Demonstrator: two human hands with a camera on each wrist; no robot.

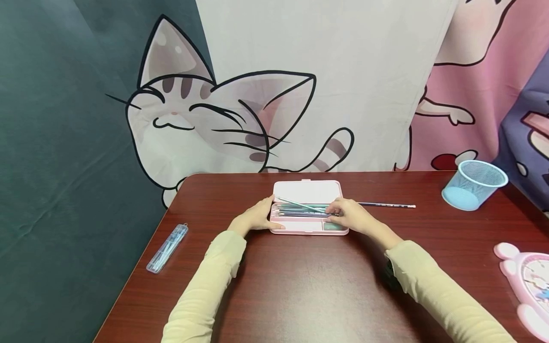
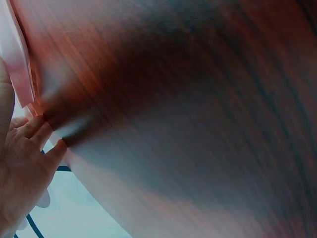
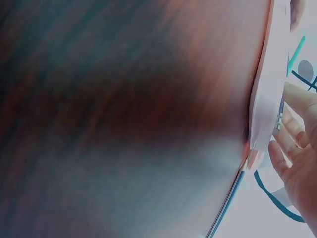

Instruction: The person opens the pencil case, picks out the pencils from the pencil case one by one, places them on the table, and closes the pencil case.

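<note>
A pink pencil case (image 1: 302, 226) lay open before me, near the far edge of the brown surface (image 1: 300, 286), its pale lid (image 1: 306, 191) folded back. Several pencils (image 1: 296, 215) lay lengthwise inside; a teal pencil (image 1: 296, 203) slanted across them. One dark pencil (image 1: 386, 205) lay outside, to the right. I judged the filling mostly done, with the slanted pencil, the stray one and the lid left. My left hand (image 1: 257, 216) was spread at the case's left end, thumb on its front rim. My right hand (image 1: 353, 216) was over the pencils' right ends, fingers slightly parted; I couldn't tell whether they pinched one. Well apart, rightward, stood a light-blue mesh pen holder (image 1: 480, 193).
</note>
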